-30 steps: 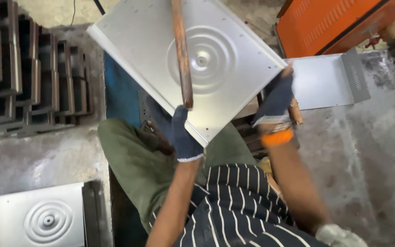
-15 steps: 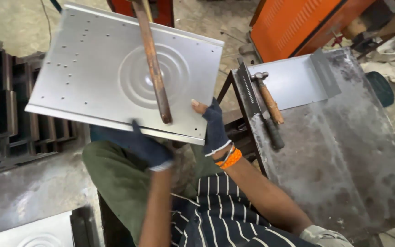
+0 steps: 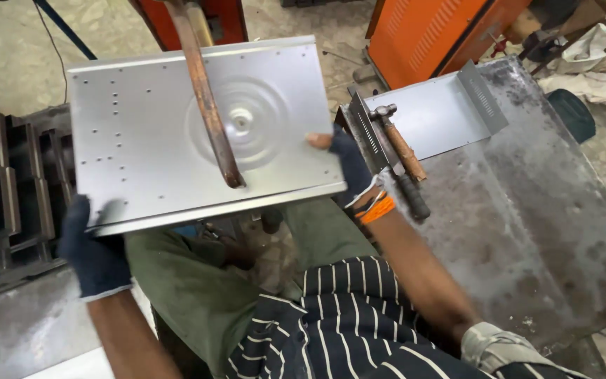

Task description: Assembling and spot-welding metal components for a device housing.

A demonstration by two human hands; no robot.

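While both gloved hands hold it up over the lap, the stamped metal panel (image 3: 177, 133) lies nearly flat, long axis running left to right. Left hand (image 3: 96, 249) is clamped on the near left corner from beneath, fingers wrapped over the folded edge. Right hand (image 3: 348, 165) pinches the right edge, thumb on top, fingers under. A rusty copper-coloured arm (image 3: 205, 91) reaches down from above, its tip resting just near of the ring embossing, closer to the right hand than the left. Off to the right, on the steel surface (image 3: 527, 231), a hammer (image 3: 398, 151) lies across a bent vented sheet (image 3: 436, 112). Dark channel pieces (image 3: 8, 182) are stacked at left.
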